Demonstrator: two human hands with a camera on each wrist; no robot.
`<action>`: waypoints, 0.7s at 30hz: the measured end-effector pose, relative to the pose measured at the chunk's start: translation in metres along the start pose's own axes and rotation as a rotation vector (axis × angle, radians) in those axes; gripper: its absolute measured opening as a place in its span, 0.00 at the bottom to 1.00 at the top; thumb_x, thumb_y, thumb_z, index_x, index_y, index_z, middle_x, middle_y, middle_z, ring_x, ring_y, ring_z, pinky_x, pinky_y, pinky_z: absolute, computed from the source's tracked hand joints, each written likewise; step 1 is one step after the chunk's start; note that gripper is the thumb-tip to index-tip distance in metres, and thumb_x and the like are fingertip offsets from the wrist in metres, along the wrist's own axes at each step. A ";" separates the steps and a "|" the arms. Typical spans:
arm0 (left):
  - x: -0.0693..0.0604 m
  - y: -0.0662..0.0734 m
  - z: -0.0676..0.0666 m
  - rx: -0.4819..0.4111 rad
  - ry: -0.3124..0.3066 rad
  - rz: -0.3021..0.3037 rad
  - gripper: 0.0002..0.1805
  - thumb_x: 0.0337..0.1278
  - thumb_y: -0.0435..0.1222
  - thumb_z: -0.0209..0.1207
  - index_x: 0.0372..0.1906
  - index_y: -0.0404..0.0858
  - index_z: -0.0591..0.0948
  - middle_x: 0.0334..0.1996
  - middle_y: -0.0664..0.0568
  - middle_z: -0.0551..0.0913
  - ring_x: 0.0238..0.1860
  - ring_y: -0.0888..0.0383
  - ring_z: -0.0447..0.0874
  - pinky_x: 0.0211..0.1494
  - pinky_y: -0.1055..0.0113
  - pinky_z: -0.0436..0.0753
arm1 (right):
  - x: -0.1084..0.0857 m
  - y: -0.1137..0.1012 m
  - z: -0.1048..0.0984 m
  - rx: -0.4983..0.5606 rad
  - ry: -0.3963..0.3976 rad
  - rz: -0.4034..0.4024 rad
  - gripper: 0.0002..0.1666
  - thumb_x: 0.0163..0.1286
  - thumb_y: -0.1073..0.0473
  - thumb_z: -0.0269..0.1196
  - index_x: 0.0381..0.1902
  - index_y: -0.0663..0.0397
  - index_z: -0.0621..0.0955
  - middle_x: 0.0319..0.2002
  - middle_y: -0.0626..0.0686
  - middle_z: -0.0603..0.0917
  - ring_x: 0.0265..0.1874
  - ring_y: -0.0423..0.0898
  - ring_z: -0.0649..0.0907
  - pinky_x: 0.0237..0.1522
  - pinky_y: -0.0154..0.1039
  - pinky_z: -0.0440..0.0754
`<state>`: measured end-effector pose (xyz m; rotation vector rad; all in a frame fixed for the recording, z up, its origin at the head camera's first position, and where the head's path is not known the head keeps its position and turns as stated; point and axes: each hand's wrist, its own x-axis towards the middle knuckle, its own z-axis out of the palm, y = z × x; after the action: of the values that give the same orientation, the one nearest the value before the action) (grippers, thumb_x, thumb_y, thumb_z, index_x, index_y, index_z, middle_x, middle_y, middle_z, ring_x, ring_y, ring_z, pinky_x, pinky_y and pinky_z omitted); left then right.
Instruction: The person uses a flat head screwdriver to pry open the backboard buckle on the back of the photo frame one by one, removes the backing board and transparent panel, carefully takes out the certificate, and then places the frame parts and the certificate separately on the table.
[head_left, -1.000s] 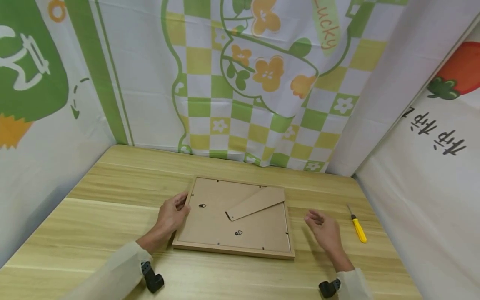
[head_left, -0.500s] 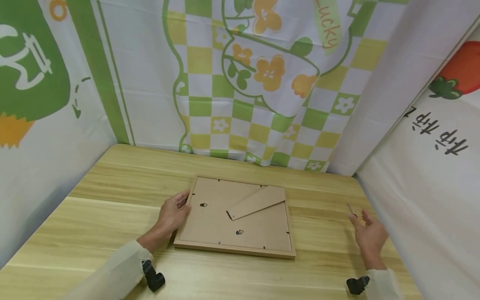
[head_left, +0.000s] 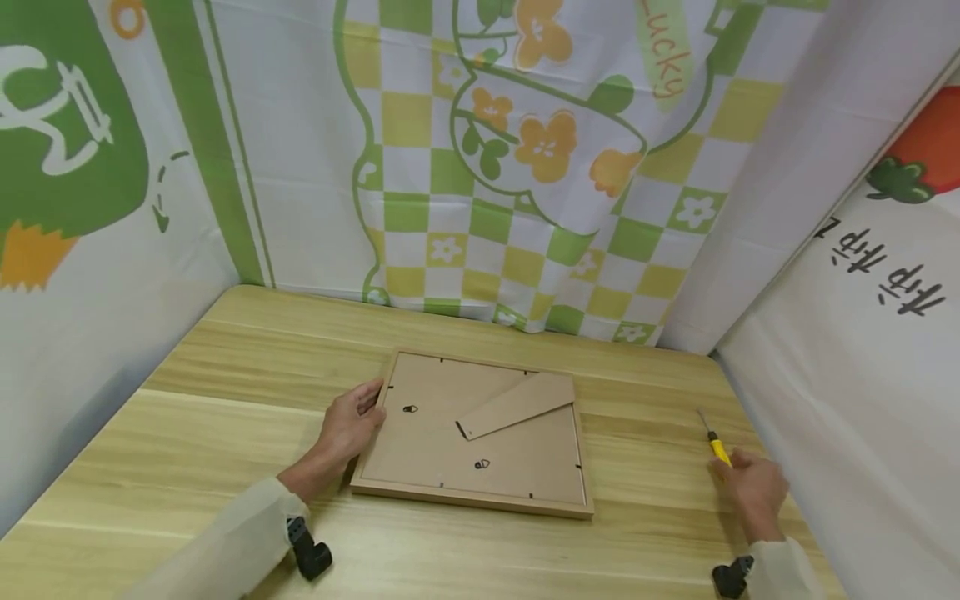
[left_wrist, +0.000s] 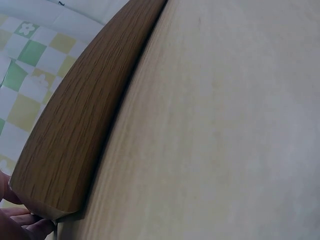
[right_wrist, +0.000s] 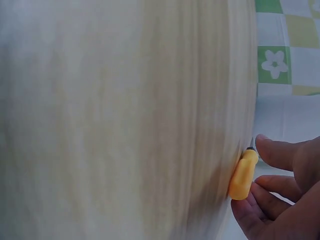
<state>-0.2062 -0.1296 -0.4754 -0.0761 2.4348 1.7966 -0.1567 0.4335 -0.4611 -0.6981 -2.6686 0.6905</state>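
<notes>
A wooden picture frame (head_left: 472,433) lies back side up on the table, its brown backing board carrying a stand flap (head_left: 517,406) and two small hanging rings. My left hand (head_left: 348,429) grips the frame's left edge, thumb on top; in the left wrist view, fingers (left_wrist: 30,224) sit at the frame's wood-grain side (left_wrist: 75,125). Over to the right, my right hand (head_left: 753,487) pinches the yellow handle of a screwdriver (head_left: 720,451). The right wrist view has the thumb on one side of the handle (right_wrist: 243,176) and curled fingers on the other. The screwdriver's shaft points toward the back.
The wooden table (head_left: 225,400) runs back to a checked curtain (head_left: 480,242). White printed cloth walls (head_left: 862,400) close in both sides. Black wrist cameras (head_left: 309,554) are strapped at both cuffs.
My right hand has moved right from beside the frame to the screwdriver and taken its handle. The left hand and the frame have stayed put; the view has shifted slightly.
</notes>
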 end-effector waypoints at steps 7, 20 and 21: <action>0.000 0.000 0.002 -0.007 0.004 0.008 0.30 0.70 0.28 0.49 0.75 0.33 0.59 0.73 0.35 0.61 0.73 0.40 0.60 0.71 0.50 0.69 | 0.003 0.000 0.002 -0.039 -0.060 0.009 0.25 0.63 0.58 0.66 0.53 0.70 0.79 0.52 0.69 0.79 0.53 0.71 0.75 0.59 0.60 0.66; -0.002 0.001 0.000 -0.012 0.000 0.010 0.30 0.71 0.28 0.49 0.75 0.33 0.59 0.73 0.35 0.62 0.73 0.40 0.61 0.70 0.50 0.70 | 0.001 -0.015 0.010 -0.070 -0.087 -0.098 0.22 0.62 0.59 0.66 0.50 0.70 0.82 0.44 0.69 0.85 0.43 0.68 0.82 0.35 0.48 0.76; -0.002 0.000 -0.001 -0.011 -0.001 0.008 0.30 0.71 0.28 0.49 0.75 0.33 0.58 0.73 0.35 0.62 0.73 0.40 0.61 0.70 0.51 0.70 | -0.001 -0.018 0.010 -0.061 -0.078 -0.121 0.22 0.62 0.59 0.66 0.50 0.70 0.82 0.43 0.68 0.86 0.42 0.68 0.82 0.34 0.47 0.76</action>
<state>-0.2047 -0.1300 -0.4747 -0.0667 2.4285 1.8132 -0.1668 0.4154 -0.4601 -0.5299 -2.7858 0.6191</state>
